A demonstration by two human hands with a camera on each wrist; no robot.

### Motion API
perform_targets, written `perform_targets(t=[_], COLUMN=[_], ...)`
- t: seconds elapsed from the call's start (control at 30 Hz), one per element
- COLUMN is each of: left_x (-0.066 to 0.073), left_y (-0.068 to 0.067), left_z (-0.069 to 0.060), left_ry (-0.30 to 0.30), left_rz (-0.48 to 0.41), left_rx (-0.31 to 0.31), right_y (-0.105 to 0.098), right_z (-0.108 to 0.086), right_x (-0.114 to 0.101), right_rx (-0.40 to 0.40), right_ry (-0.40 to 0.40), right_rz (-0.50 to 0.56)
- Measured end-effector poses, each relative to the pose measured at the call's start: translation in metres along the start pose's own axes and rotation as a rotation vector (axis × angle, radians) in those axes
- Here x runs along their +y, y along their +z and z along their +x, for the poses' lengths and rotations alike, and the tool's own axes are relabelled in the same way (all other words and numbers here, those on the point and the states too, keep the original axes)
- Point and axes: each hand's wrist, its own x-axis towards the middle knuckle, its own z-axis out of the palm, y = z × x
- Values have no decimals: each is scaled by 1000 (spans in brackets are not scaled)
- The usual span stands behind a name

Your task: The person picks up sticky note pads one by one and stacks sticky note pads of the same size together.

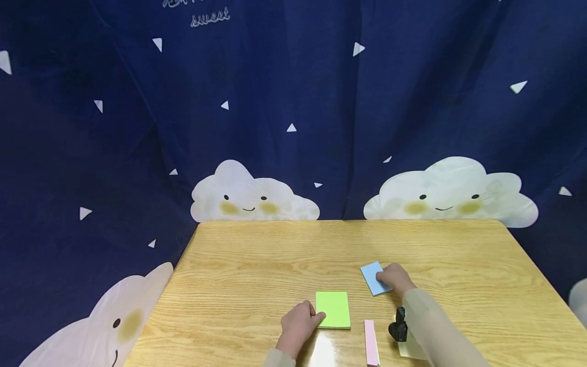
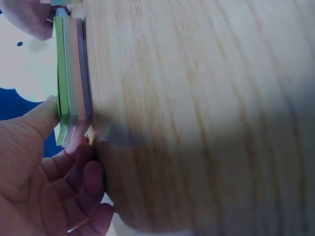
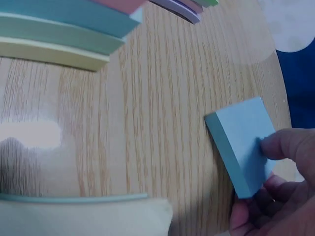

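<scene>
My left hand pinches the near left corner of a square pad of sticky notes, thumb on its bright green top. The left wrist view shows that pad's edge with green, whitish, pink and dark layers, the fingers below it. Farther off to the right, my right hand holds a small light blue sticky note pad by its right side. In the right wrist view the thumb lies on the blue top and the fingers curl under the edge.
A narrow pink-topped strip stack lies between the two arms; its side shows blue, green and yellow layers. Partly under the right sleeve is a cream pad. The wooden table ends at a dark blue curtain with clouds.
</scene>
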Motion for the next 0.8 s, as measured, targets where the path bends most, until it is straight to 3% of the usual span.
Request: perform_targets(t=[0.3, 0.57, 0.8], left_x=[2, 2, 2], left_y=[-2, -3, -1], left_z=[-1, -1, 0], left_ry=[-3, 2, -2], left_rz=[4, 2, -3], left_rx=[12, 22, 38], right_y=[-6, -15, -24], right_z=[4, 3, 6], right_x=[12, 23, 31], right_rx=[-97, -178, -181], right_ry=[81, 123, 130], right_rz=[220, 308, 360])
